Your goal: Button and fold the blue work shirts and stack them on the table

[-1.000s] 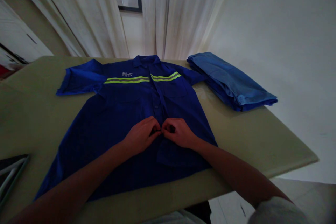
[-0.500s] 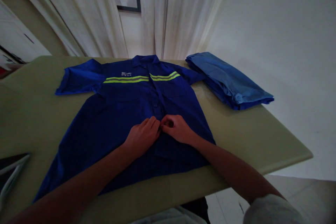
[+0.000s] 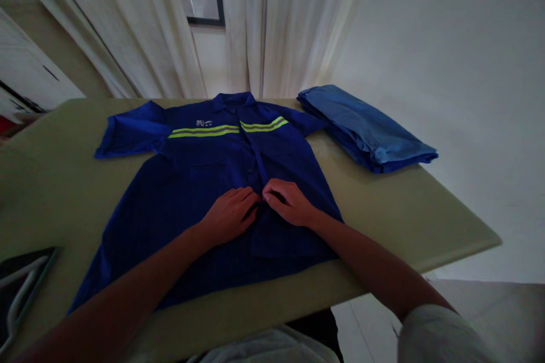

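Note:
A dark blue short-sleeved work shirt (image 3: 196, 181) lies front up, its collar at the far end and a yellow-green and grey stripe across the chest. Buttons run down the front opening, which gapes a little at mid-length. My left hand (image 3: 232, 212) rests on the left side of that opening, fingers bent and closed on the cloth edge. Facing it, my right hand (image 3: 287, 203) is curled, thumb and fingers pinching the other edge. The fingertips almost meet. They hide whichever button or buttonhole lies under them.
A stack of folded blue garments (image 3: 366, 125) lies at the table's right rear edge. At the left front is a dark object with a pale frame (image 3: 25, 278). The greenish table (image 3: 383, 210) stands before curtains (image 3: 293, 22) and a white wall (image 3: 447, 68).
My fingertips have shifted slightly on the shirt's front opening, and the right fingers are curled more. The view has moved a little; the shirt lies as before.

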The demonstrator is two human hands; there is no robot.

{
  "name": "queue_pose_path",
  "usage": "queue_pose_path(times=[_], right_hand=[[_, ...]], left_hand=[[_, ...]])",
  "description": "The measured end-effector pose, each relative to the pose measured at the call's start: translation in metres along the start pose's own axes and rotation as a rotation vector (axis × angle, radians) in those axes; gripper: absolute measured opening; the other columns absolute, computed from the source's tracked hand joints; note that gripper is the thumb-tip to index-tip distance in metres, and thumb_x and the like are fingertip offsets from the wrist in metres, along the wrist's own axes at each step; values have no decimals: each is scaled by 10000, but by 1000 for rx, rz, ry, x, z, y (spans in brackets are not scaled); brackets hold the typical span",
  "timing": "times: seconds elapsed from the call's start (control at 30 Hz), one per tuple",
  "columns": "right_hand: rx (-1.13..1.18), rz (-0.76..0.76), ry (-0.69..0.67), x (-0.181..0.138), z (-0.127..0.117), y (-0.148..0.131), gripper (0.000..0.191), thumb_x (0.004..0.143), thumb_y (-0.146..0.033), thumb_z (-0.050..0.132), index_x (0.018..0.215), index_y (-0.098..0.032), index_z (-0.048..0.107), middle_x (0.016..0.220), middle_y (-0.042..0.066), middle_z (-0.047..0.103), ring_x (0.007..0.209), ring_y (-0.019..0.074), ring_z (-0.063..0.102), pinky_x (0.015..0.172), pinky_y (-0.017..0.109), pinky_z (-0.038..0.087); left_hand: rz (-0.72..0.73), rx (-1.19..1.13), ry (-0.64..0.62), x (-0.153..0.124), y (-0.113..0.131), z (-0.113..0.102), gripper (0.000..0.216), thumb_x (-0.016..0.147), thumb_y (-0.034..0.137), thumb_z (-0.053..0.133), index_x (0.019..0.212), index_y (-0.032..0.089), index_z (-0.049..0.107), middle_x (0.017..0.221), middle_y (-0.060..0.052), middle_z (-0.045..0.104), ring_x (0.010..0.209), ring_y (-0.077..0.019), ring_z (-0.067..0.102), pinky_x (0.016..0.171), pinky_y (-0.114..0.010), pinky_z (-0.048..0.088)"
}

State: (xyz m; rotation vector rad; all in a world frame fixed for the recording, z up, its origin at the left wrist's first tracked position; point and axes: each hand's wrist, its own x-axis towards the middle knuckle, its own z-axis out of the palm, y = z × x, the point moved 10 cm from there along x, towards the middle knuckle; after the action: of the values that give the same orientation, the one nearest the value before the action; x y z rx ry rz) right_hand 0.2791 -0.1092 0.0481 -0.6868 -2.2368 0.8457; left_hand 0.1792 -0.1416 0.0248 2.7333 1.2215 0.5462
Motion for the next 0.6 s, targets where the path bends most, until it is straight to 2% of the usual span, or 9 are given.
queue_pose_path(times=[0.1,0.23,0.37,0.5,0.6], right_hand=[[20,-134,-58,-3,3,-17,160,1059,-305,492,1004,-208,607,961,51,637,898,188,605,853,323,485],[52,-121,-39,-5,0,-19,172,1087,-293,464,1056,-211,612,997,59,656,928,192,627,884,341,511],[214,-114,-136,-8,10,-20,181,1064,-260,515,1197,-198,620,1196,92,644,957,168,678,891,333,561],[279,-87,-245,-12,25,-15,341,976,-204,634,1315,-200,599,1357,118,576,1033,168,709,942,342,596],[219,-56,-277,-13,32,-10,422,968,-225,673,1380,-203,585,1390,127,570,1100,182,700,1001,359,588]], left_hand=[[38,-73,-45,-4,5,2,89,1005,263,571,1059,203,606,971,-55,671,884,-230,648,801,-361,511],[92,-185,-128,-15,30,3,105,1029,222,513,979,217,604,946,-42,679,881,-208,649,818,-345,498],[32,-242,-219,-35,52,2,119,1034,232,500,1009,214,615,964,-47,691,893,-219,650,830,-377,501],[-63,-249,-189,-61,59,-5,203,959,266,638,1160,232,649,1104,-72,718,1023,-259,671,934,-437,525],[-128,-243,-115,-77,59,-9,316,905,327,754,1195,244,659,1151,-75,734,1045,-256,695,947,-429,561]])
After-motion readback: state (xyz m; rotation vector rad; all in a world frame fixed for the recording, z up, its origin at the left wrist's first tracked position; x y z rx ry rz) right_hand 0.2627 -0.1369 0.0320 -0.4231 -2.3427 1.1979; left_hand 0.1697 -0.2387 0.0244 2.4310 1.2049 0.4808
